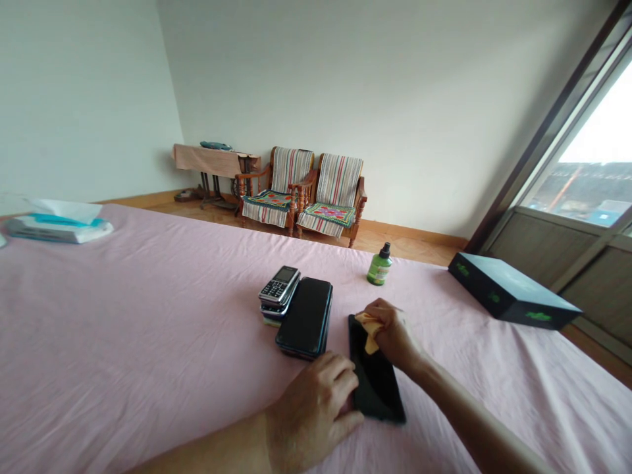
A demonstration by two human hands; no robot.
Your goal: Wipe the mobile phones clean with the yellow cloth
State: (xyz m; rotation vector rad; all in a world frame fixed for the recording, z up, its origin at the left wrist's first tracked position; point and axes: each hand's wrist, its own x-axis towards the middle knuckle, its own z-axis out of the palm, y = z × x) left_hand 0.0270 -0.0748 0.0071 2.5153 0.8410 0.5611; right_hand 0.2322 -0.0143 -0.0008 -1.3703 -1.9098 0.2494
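Observation:
A black tablet [378,388] lies flat on the pink cloth, its dark screen up. My right hand [395,336] is closed around a yellow cloth [369,329] and presses it on the tablet's far end. With bent fingers and thumb, my left hand [318,408] grips the tablet's near left edge. Just left of the tablet is a stack of dark smartphones [306,316]. A smaller stack of keypad phones [280,289] touches its left side. Beyond my right hand stands a green bottle [379,264] with a black cap.
The pink cloth [148,316] covers the broad surface before me. A black box [513,289] with green marks sits at the right, and a tissue pack [59,227] at the far left. Two wooden chairs [332,191] and a covered sewing table [210,161] stand by the wall.

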